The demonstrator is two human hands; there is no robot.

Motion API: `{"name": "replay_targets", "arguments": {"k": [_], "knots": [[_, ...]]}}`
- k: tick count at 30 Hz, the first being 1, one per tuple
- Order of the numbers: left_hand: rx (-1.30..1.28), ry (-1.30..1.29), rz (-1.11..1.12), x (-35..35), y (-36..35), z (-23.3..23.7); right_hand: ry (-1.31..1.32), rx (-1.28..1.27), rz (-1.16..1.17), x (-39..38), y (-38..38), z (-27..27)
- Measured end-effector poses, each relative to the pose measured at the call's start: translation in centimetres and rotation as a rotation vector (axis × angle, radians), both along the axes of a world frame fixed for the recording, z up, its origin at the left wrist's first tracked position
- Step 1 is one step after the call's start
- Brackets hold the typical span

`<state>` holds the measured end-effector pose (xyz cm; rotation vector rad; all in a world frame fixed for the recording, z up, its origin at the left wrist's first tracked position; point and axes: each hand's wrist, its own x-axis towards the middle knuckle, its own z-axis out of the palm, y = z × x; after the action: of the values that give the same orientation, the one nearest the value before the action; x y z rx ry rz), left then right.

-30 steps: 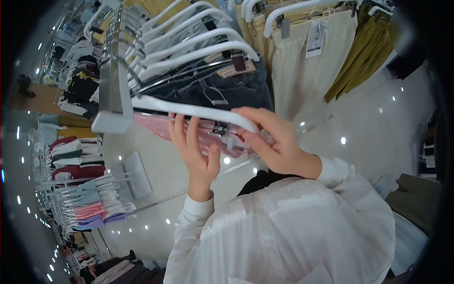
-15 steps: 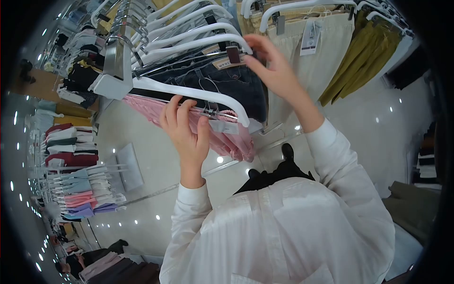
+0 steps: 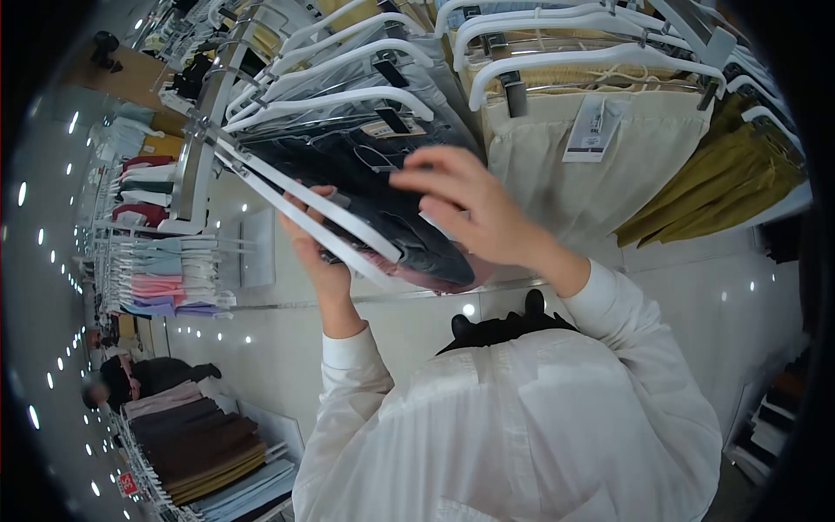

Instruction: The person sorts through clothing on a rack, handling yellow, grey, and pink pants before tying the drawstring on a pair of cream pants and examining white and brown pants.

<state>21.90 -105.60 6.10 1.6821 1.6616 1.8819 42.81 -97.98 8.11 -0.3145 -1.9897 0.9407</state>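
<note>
Dark jeans (image 3: 374,174) hang on a white hanger (image 3: 348,224) at the front of the rail (image 3: 196,161). The hanger's long axis runs from the rail down-right, toward the person.

Left hand (image 3: 315,259) is underneath, grip closed round the hanger.

Right hand (image 3: 470,209) is nearer the jeans, fingers open, laid on the denim.

Cream trousers (image 3: 591,174) hang just beside.

Bright ceiling spotlights, floor glare, perhaps fisheye-warped edges.

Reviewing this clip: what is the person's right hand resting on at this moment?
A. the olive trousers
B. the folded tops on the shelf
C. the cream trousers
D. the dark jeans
D: the right hand lies spread on the dark jeans, while the cream trousers hang apart behind it.
</note>
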Motion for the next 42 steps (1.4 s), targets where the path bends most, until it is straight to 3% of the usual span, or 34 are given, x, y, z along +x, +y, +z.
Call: {"name": "replay_targets", "arguments": {"k": [2, 3, 4, 6, 15, 20, 22, 24, 25, 26, 29, 31, 32, 34, 36, 40, 42], "knots": [[0.007, 0.225, -0.029, -1.1, -0.4, 0.3, 0.210, -0.007, -0.128, -0.1, 2.4, -0.6], [0.089, 0.152, 0.054, 0.1, -0.2, 0.3, 0.171, 0.018, -0.154, 0.1, 3.6, -0.7], [0.136, -0.236, -0.051, 1.3, 0.0, 0.4, 0.169, 0.011, -0.133, 0.1, 4.3, -0.7], [0.114, 0.144, 0.122, 1.9, -0.2, 2.3, 0.155, -0.093, -0.038, -0.5, 5.1, -0.8], [0.044, 0.208, 0.131, 1.5, -1.0, 2.8, 0.280, -0.084, -0.137, -4.2, 7.5, -1.6], [0.040, 0.241, 0.115, 1.9, -0.8, 2.9, 0.224, -0.138, -0.121, -4.4, 8.1, -1.3], [-0.075, 0.353, 0.119, 1.5, -1.1, 3.3, 0.068, -0.439, 0.064, -3.6, 7.4, -0.4], [-0.097, 0.506, 0.154, 2.4, -0.4, 4.7, -0.093, -0.166, 0.053, -2.3, 3.4, 1.1], [-0.223, 0.561, 0.175, 0.9, -0.8, 3.4, -0.019, -0.080, 0.035, -2.0, 1.1, 1.2], [-0.167, 0.562, 0.124, 2.2, -0.2, 4.9, 0.054, 0.003, 0.017, -1.9, -0.3, 1.2], [-0.147, 0.505, 0.098, 1.3, 0.2, 3.0, 0.063, -0.111, 0.106, -1.6, -0.2, 1.5], [-0.091, 0.296, 0.087, 1.0, 0.2, 2.1, 0.096, -0.124, 0.165, -1.3, 0.3, 1.5], [0.000, 0.395, 0.031, -0.1, 0.7, 2.0, 0.128, -0.142, 0.226, -1.3, 0.6, 1.5], [0.116, 0.227, 0.032, -0.6, 0.9, 0.3, 0.234, 0.049, 0.083, -2.1, 2.5, 1.9], [0.090, 0.200, 0.046, -0.7, 0.8, 0.0, 0.332, 0.056, -0.098, -3.5, 4.7, 2.9], [0.139, 0.175, 0.036, -0.2, 1.7, 0.1, 0.352, 0.211, -0.335, -6.6, 9.6, 2.8], [0.164, 0.198, 0.098, 0.0, 1.9, 0.4, 0.230, 0.300, -0.459, -7.6, 10.7, 2.3]]}}
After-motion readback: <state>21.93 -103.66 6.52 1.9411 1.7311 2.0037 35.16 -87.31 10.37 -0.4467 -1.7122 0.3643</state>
